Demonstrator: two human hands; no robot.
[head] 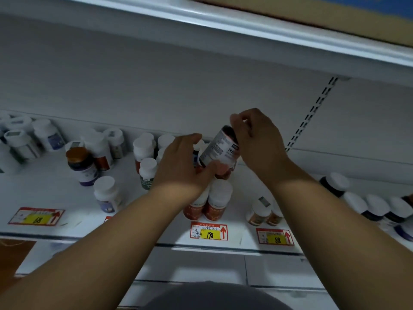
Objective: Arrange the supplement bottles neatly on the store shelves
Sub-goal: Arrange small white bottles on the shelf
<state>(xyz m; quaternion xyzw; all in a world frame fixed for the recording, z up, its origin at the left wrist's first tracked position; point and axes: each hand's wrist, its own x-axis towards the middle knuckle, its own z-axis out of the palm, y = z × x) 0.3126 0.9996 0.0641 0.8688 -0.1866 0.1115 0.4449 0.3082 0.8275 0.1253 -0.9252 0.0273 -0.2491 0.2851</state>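
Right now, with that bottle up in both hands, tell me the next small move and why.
Probably turn the held bottle upright and lower it behind the two red-labelled bottles above the 198 price tag. It is tilted and off the shelf, with the right hand gripping its top and the left hand at its base; its lower body looks similarly red.

above the bottles: I see open air up to the upper shelf (245, 30), room to reach in.
left front: bare shelf floor (51, 186) before the gold-capped bottle (81, 164).
centre: white-capped bottles (145, 151) crowd together, blocking my way.
right: bare patch (297, 177) before the dark bottles (368, 206).
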